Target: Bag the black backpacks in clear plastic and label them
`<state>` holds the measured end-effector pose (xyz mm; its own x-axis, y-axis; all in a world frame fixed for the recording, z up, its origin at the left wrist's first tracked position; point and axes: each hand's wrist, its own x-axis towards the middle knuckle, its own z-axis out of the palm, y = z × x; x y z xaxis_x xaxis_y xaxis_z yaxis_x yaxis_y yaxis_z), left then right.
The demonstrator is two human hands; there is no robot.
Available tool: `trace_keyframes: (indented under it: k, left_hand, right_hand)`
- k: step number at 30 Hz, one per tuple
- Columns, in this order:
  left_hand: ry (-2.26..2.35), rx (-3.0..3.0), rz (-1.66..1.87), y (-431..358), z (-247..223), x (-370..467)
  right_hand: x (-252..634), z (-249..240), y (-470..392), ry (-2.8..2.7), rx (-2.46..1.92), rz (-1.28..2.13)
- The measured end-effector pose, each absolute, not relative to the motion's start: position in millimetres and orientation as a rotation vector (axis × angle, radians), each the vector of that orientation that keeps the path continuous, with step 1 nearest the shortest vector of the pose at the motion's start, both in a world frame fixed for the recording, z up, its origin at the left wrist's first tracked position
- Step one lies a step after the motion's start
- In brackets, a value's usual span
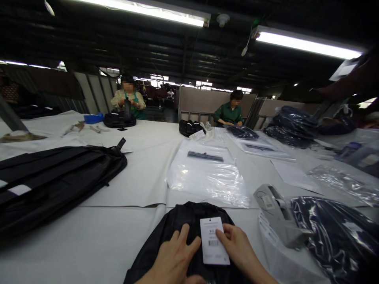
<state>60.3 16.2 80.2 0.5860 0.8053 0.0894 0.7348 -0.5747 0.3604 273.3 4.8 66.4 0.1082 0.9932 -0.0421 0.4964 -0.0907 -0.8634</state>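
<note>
A black backpack (168, 232) lies on the white table in front of me. A white hang tag (213, 252) with a barcode and small print rests on top of it. My right hand (237, 242) pinches the tag's right edge between thumb and fingers. My left hand (174, 256) lies on the backpack just left of the tag, fingers spread and pressing on the fabric. Its lower part runs out of the picture.
A grey tape dispenser (278, 217) and a dark bag in clear plastic (337, 232) are at right. Clear plastic bags (207, 173) lie ahead; a larger black backpack (59, 177) is at left. Two co-workers, one in green (231, 112), one in an apron (139, 102), stand across the table.
</note>
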Motion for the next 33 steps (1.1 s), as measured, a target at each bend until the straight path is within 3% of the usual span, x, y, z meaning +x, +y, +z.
trace_keyframes:
  k: [4,12,19,22,25,28,33]
  left_hand:
    - [1.425,2.548,0.316,13,60,56]
    - [1.326,2.150,0.736,39,61,35]
    - [1.300,2.630,0.577,50,25,36]
    - [1.199,2.624,0.631,57,23,36]
    - [1.228,2.353,0.810,90,38,43]
    - [1.261,2.115,0.800,144,49,61]
    - [1.041,2.034,0.414,204,41,86]
  right_hand:
    - [270,72,8,-1.673,-1.768,0.767]
    - [217,45,36,-1.329,-1.766,1.361]
    - [213,45,46,-1.448,-1.680,1.396]
    - [266,62,57,-1.608,-1.645,1.106]
    - [324,66,79,-1.771,-1.638,0.430]
    - [353,50,100,-1.933,-1.593,0.480]
    - [348,28,121,-2.075,-1.460,0.645]
